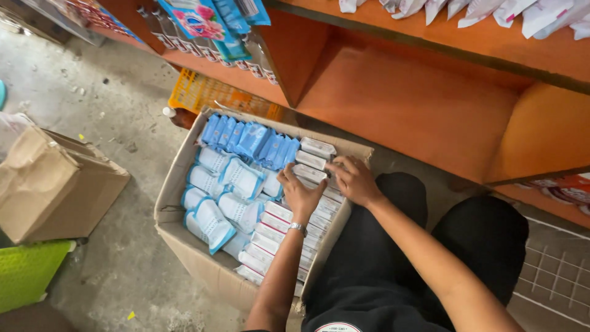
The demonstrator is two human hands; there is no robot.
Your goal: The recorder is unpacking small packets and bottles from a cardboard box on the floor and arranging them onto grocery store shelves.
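both hands, left hand (300,195) and right hand (351,179), curl loosely onto the white boxes (310,174) just under the fingertips, gripping nothing firmly; tight packing could make one slip, toppling neighbours toward the blue packets (252,140) beyond the left hand

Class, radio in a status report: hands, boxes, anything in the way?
Left hand and right hand both on small white boxes in carton. Blue packs alongside. Nothing blocking.
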